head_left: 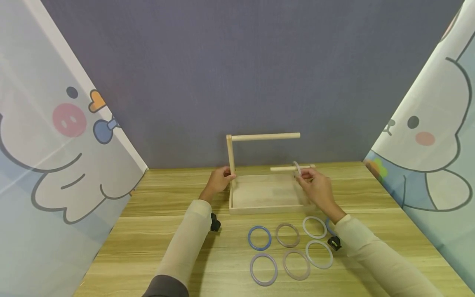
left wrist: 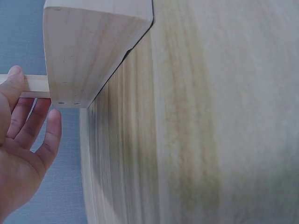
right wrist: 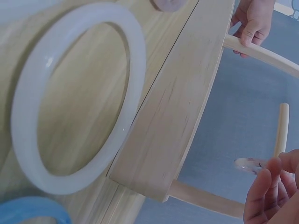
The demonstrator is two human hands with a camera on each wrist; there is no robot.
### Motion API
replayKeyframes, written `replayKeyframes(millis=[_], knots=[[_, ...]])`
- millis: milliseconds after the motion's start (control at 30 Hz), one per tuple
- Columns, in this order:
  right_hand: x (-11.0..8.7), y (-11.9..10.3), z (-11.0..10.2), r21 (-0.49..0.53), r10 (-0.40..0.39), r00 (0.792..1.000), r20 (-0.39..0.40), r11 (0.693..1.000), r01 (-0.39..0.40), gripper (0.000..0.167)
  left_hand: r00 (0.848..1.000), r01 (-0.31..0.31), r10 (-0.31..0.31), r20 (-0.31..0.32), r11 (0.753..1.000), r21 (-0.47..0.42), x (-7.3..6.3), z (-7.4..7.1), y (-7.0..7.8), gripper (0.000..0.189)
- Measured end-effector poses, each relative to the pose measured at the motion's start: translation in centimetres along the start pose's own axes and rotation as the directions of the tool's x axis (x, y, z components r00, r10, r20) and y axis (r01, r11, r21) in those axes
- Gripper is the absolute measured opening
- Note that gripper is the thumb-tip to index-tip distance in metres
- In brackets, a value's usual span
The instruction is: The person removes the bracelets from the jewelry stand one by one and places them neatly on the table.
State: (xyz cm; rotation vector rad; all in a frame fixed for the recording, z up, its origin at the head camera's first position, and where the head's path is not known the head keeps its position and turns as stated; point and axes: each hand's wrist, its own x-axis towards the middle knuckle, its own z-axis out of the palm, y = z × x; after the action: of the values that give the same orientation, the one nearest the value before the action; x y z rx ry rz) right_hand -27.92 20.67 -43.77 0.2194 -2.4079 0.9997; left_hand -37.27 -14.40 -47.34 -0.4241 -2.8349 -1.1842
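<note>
A pale wooden stand has a shallow tray base (head_left: 267, 210), a left post (head_left: 231, 154) with a long upper bar (head_left: 265, 136), and a lower bar (head_left: 280, 168) at the right. My left hand (head_left: 219, 180) grips the left post low down, thumb in front and fingers behind. With thumb and fingertips, my right hand (head_left: 318, 189) pinches a pale, translucent bangle (right wrist: 250, 164). In the head view this bangle appears to be around the lower bar, near its right end; fingers hide part of it. The right post is mostly hidden by that hand.
Several bangles lie before the stand: blue (head_left: 259, 248), brown (head_left: 287, 246), lilac (head_left: 264, 284), pinkish (head_left: 296, 278), two white (head_left: 314, 236) ones, and another blue (head_left: 328, 227) partly under the right sleeve. A grey wall (head_left: 237, 82) stands behind the wooden table (head_left: 159, 222).
</note>
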Motion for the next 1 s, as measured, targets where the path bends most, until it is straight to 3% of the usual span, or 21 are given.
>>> replayKeyframes(millis=[567, 1000], knots=[[-0.1, -0.8, 1.0, -0.007, 0.01, 1.0, 0.022, 1.0, -0.01, 0.018, 0.998, 0.055, -0.055, 0.009, 0.998, -0.037, -0.2, 0.0, 0.4, 0.033], [-0.4, -1.5, 1.6, 0.019, 0.004, 0.998, 0.055, 1.0, -0.005, 0.018, 0.999, 0.051, -0.051, 0.008, 0.997, -0.052, -0.3, 0.0, 0.4, 0.033]])
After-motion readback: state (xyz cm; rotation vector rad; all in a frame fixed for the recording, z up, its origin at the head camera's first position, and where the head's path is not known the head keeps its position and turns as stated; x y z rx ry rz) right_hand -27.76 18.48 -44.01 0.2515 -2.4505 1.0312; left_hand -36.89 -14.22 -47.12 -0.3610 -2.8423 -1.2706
